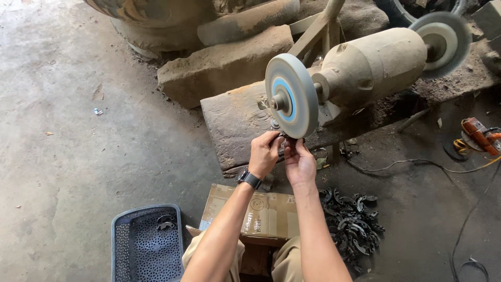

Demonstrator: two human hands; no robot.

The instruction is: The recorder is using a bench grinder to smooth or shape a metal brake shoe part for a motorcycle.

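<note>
Grinding step in hand: left hand (264,154) and right hand (299,161), both pinched shut on 1 small dark metal part (282,140) held against the lower rim of the grinding wheel (290,103), next move likely calling for steady pressure; pile of dark parts (350,222) on floor, basket (147,243) nearby.

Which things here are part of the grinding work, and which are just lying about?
In use: left hand and right hand pressing a small dark part to the grinding wheel; pile of dark parts; basket.

Lying about: stone blocks; orange tool; cardboard box.
</note>
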